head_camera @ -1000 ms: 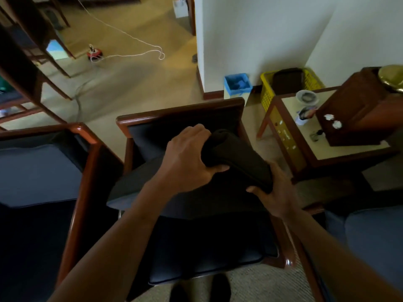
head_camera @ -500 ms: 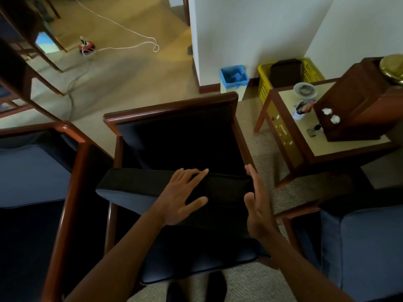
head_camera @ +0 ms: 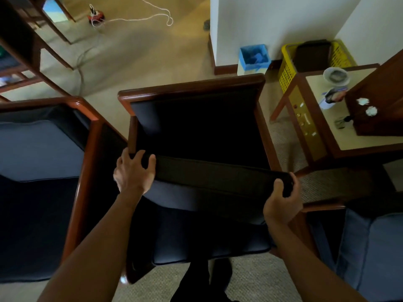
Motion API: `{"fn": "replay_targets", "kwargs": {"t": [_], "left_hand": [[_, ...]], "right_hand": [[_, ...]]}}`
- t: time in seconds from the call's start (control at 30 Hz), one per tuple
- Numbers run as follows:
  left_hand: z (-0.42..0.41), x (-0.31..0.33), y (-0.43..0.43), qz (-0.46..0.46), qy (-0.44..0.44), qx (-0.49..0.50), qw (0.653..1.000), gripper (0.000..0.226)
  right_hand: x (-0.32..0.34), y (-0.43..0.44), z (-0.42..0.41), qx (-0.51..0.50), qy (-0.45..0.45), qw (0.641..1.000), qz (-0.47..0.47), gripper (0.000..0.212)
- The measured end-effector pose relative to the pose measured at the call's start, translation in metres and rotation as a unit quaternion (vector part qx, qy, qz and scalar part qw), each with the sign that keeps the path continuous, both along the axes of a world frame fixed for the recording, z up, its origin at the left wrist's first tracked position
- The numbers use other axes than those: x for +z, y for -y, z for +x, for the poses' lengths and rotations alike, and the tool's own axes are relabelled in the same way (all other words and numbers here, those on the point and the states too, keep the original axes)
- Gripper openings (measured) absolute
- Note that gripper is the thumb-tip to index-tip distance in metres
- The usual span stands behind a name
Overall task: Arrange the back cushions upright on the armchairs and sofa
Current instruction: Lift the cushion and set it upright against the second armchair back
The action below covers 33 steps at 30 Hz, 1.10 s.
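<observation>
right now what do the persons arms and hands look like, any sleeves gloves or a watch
Both are bare. The left hand and the right hand wear no gloves, and no watch or band shows at either wrist. The forearms are uncovered as well, with no sleeve in view down to the bottom edge of the picture. No markings show on them.

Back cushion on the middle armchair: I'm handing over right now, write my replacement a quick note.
Left hand grips the left end of the back cushion; right hand grips its right end.
Cushion is held across the middle armchair, above its seat, in front of the backrest.
Done: cushion lifted and lined up with the chair.
Left: stand it upright against the backrest, then check the armchair at left and the blue seat at right.
</observation>
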<state>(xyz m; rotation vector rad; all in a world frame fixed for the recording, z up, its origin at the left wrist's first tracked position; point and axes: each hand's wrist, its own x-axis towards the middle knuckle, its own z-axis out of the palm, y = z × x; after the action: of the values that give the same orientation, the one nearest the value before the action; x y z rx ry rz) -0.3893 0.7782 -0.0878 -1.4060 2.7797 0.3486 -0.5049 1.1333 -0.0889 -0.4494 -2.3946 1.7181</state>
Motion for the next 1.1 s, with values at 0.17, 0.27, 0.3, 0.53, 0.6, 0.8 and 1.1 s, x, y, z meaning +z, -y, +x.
{"fn": "replay_targets", "kwargs": {"t": [0.17,0.27,0.3,0.53,0.6,0.8,1.1], "left_hand": [[0.01,-0.015,0.031,0.126,-0.183,0.161,0.962,0.062],[0.002,-0.021,0.037,0.244,-0.362,0.297,0.849,0.052],[-0.007,-0.02,0.038,0.251,-0.39,0.329,0.822,0.046],[-0.055,-0.008,0.074,0.234,-0.439,0.405,0.767,0.033],[-0.07,-0.001,0.083,0.222,-0.453,0.413,0.758,0.034],[-0.129,0.02,0.112,0.211,-0.495,0.394,0.745,0.031],[-0.173,-0.017,0.138,0.197,-0.441,0.332,0.81,0.029]], "right_hand": [[-0.003,0.026,-0.023,-0.063,0.006,0.998,-0.008,0.046],[0.001,0.048,-0.043,-0.102,0.025,0.994,-0.002,0.047],[0.003,0.058,-0.05,-0.111,0.022,0.994,0.002,0.047],[0.026,0.122,-0.128,-0.107,0.025,0.993,0.033,0.013],[0.035,0.143,-0.153,-0.103,0.011,0.994,0.031,0.005],[0.041,0.19,-0.235,-0.076,0.017,0.997,-0.012,0.025],[-0.007,0.206,-0.276,-0.004,0.024,0.999,0.029,0.032]]}}
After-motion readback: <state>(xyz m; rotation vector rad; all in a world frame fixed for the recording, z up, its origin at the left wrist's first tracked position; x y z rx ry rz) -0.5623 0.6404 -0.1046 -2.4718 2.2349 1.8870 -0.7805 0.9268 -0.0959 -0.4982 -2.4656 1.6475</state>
